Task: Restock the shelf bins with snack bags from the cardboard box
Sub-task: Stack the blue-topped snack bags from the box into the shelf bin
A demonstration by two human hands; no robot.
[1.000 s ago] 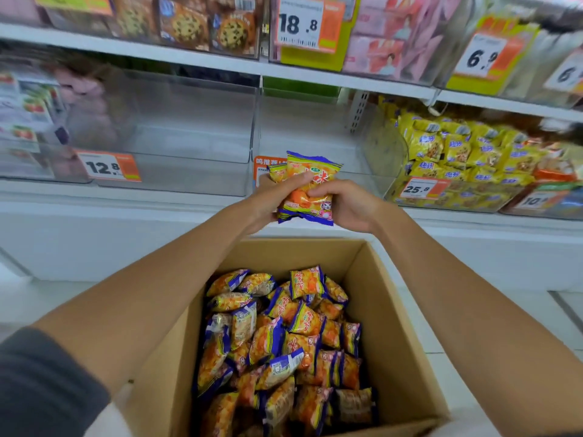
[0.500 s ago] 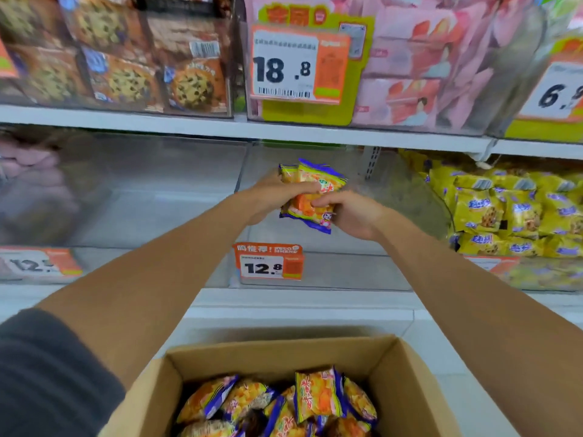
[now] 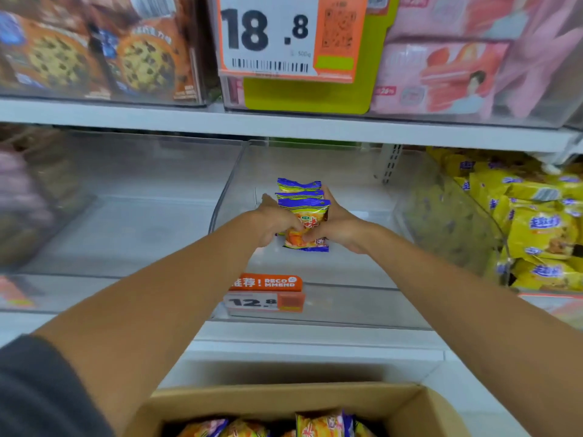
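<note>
Viewing cardboard box point(image 3: 284, 402) only partly, cropped by bottom edge; clamping left hand point(image 3: 277, 220), then stacked snack bags point(image 3: 303, 200), then right hand point(image 3: 340, 227), fingers curling round stack, low inside clear middle bin point(image 3: 347, 307), floor contact unclear.

arms outstretched, left hand point(image 3: 274, 223) and right hand point(image 3: 340, 228) side by side, both gripping

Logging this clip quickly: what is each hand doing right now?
Left hand: closed, gripping the snack bags.
Right hand: closed, gripping the same snack bags from the other side.
</note>
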